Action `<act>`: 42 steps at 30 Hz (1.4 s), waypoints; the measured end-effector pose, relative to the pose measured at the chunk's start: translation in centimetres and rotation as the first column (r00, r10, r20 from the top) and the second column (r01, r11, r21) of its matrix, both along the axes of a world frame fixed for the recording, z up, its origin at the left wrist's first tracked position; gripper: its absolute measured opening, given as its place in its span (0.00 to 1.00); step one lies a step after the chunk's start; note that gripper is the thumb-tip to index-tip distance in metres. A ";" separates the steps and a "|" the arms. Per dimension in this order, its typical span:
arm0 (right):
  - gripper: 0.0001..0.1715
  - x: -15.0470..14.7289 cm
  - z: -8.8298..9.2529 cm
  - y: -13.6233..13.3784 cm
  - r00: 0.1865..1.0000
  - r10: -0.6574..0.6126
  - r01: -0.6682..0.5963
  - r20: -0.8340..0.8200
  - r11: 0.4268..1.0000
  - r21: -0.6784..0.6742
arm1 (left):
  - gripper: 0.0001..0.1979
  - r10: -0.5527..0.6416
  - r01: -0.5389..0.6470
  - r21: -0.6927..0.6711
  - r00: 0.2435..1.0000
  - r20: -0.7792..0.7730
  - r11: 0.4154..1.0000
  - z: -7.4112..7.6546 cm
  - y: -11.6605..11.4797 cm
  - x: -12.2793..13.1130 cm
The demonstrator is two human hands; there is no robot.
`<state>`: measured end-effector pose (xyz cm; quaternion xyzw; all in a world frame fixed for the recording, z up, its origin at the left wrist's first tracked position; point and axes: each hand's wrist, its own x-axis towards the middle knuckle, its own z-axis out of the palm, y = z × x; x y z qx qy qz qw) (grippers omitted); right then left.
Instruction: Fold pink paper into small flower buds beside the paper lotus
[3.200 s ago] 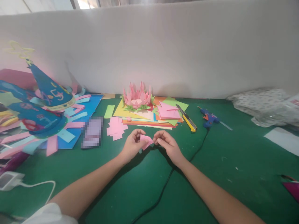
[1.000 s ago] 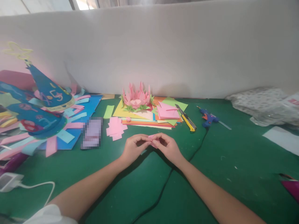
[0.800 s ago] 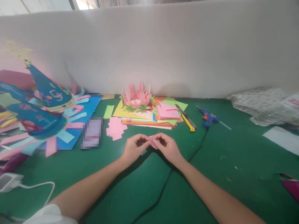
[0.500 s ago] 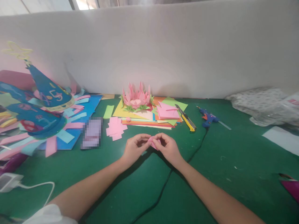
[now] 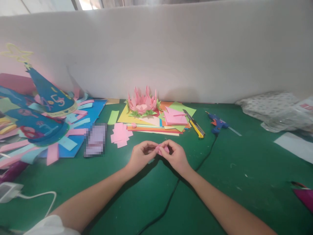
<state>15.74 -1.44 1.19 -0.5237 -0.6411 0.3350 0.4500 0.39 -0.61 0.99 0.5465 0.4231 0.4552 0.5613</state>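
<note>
Over the green table, my left hand and my right hand meet fingertip to fingertip, both pinched on a small folded pink paper piece. Most of the piece is hidden by my fingers. Just behind my left hand lies a loose pile of pink paper squares. Farther back a pink paper lotus sits on a stack of coloured sheets.
A yellow utility knife and a blue glue gun lie right of the sheets; the gun's black cord runs under my right forearm. Blue paper hats with pink strips crowd the left. Plastic bags sit far right.
The pink piece was held open and flat between my hands earlier; now it is folded smaller and my fingertips have closed together around it. The hands stayed in the same spot.
</note>
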 end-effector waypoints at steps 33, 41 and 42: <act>0.19 0.2 -0.9 0.6 0.921 0.117 -0.161 -0.373 0.983 -0.090 | 0.18 0.003 0.026 -0.196 0.989 0.149 0.980 0.5 0.4 -0.3; 0.18 0.6 -0.6 1.1 0.903 0.097 -0.169 -0.420 0.976 -0.137 | 0.18 -0.010 0.034 -0.191 0.992 0.126 0.981 0.3 0.4 -0.2; 0.18 0.6 -0.6 1.0 0.907 0.094 -0.164 -0.411 0.977 -0.139 | 0.18 -0.025 0.048 -0.200 0.993 0.118 0.979 0.3 0.4 -0.2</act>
